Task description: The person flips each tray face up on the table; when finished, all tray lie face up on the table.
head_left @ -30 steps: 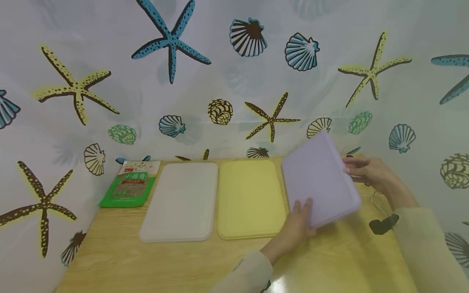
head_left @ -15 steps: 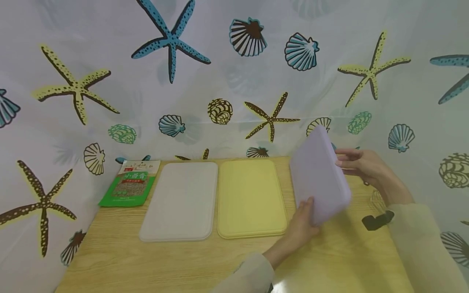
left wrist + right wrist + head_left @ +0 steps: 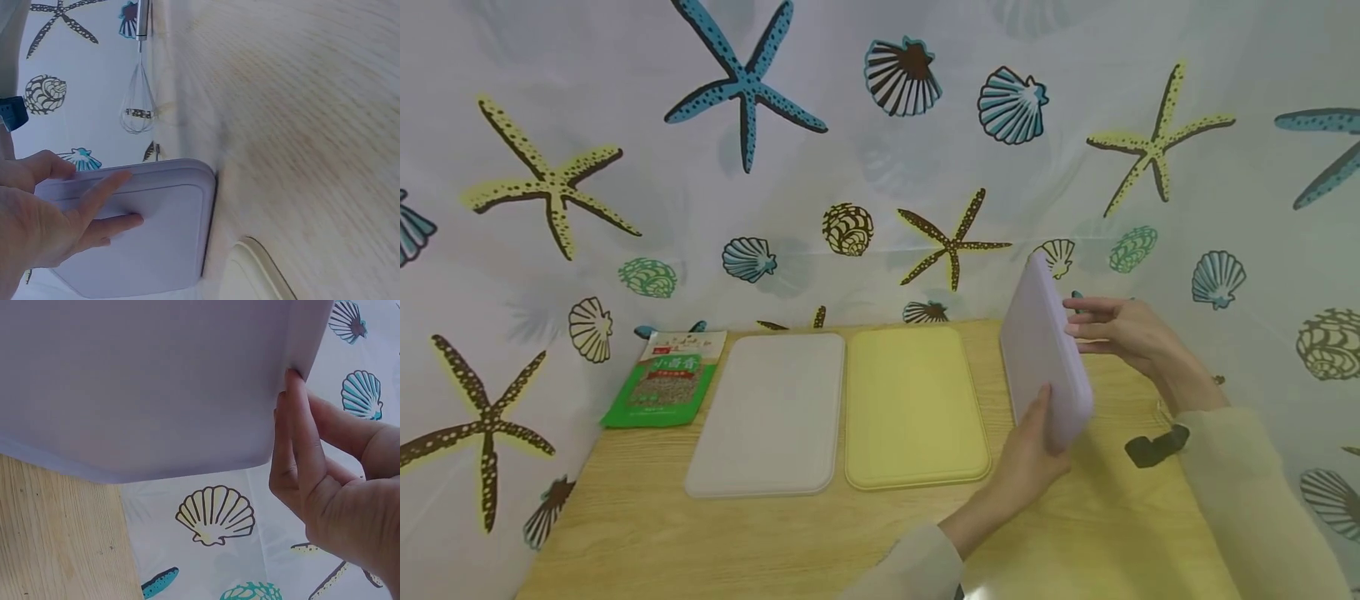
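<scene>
Standing nearly upright on one long edge, the lilac board meets the bench just ahead of the left hand. Its long axis runs away from that hand toward the patterned curtain, one broad face turned left. The left hand grips the near end, fingers on the left face, thumb at the rim. The right hand, fingers fairly straight, touches the raised long edge. Left of the left hand lies the yellow board.

Wooden table with packet, three trays
</scene>
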Action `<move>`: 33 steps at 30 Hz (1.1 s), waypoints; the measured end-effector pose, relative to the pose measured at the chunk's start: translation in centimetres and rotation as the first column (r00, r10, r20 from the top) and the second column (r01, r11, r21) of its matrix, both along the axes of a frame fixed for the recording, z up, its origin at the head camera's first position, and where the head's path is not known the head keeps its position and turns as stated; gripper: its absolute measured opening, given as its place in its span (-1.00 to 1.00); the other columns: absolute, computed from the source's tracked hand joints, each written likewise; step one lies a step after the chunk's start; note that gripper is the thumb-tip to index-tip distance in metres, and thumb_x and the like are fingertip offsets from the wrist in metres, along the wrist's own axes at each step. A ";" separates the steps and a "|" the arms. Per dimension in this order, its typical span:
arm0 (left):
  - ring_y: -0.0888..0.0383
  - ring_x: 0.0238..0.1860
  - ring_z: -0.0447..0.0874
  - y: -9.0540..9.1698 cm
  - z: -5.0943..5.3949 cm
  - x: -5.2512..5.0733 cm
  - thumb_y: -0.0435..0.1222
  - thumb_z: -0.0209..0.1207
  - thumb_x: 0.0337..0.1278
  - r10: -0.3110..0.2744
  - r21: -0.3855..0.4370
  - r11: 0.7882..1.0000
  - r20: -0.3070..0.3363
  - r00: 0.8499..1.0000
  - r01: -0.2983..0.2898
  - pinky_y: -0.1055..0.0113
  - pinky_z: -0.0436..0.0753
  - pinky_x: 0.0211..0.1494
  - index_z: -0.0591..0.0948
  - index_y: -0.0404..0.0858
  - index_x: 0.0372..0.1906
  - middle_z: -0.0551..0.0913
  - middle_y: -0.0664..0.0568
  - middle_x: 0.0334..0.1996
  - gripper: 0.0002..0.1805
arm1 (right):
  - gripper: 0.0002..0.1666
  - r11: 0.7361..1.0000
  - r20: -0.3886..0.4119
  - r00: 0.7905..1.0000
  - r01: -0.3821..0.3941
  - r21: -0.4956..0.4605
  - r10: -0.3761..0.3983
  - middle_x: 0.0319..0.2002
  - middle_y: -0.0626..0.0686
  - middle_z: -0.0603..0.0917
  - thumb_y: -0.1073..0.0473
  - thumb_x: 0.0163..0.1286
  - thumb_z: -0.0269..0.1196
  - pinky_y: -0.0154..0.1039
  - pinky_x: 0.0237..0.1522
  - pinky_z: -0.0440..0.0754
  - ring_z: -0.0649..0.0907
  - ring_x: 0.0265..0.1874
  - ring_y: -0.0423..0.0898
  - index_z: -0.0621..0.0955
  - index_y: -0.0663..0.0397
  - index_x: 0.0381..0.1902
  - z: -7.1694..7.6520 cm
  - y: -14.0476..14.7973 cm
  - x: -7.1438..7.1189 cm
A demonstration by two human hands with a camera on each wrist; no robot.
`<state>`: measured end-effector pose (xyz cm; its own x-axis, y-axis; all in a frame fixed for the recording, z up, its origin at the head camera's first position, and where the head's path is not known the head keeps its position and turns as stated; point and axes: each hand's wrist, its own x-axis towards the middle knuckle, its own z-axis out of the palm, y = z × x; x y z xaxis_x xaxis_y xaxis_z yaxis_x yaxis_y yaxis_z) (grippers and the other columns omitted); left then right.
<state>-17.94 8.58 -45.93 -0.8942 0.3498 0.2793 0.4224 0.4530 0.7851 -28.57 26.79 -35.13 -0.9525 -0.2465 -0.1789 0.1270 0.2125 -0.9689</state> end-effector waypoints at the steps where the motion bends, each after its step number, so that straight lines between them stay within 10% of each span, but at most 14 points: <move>1: -0.11 0.23 0.45 0.0 0.3 0.0 -0.50 0.33 -0.11 0.005 0.001 1.000 0.005 1.000 -0.005 0.25 0.58 0.13 0.06 -0.38 0.47 0.35 -0.31 0.31 0.00 | -0.26 1.000 0.000 1.000 -0.008 0.004 0.008 -0.13 -0.04 0.60 0.31 0.34 0.24 -0.26 -0.05 0.67 0.65 -0.16 -0.27 0.24 0.34 0.41 0.0 -0.2 0.0; 15: -0.05 0.20 0.46 -0.4 3.7 0.6 -0.56 0.30 -0.08 0.052 0.090 0.994 0.081 0.995 -0.060 0.32 0.61 0.05 0.02 -0.38 0.48 0.36 -0.30 0.29 0.00 | -0.29 0.998 0.038 0.998 -0.057 0.028 0.056 0.15 0.22 0.43 0.25 0.33 0.27 -0.19 -0.01 0.66 0.63 -0.10 -0.18 0.30 0.21 0.39 0.4 -2.8 -0.2; 33: 0.02 -0.01 0.63 -1.1 6.3 0.2 -0.39 0.27 -0.07 0.072 0.200 0.970 0.318 0.945 -0.141 0.30 0.67 -0.15 0.02 -0.19 0.52 0.53 -0.23 0.15 0.01 | -0.26 0.999 0.039 0.998 -0.046 0.007 0.046 0.22 0.35 0.43 0.33 0.28 0.29 -0.13 -0.04 0.67 0.66 -0.11 -0.15 0.30 0.25 0.39 0.1 -4.4 -0.6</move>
<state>-17.73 7.44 -39.63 -0.9767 0.2098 0.0449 0.1051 0.2856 0.9526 -29.18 22.37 -35.00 -0.9326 -0.2884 -0.2171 0.1540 0.2262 -0.9618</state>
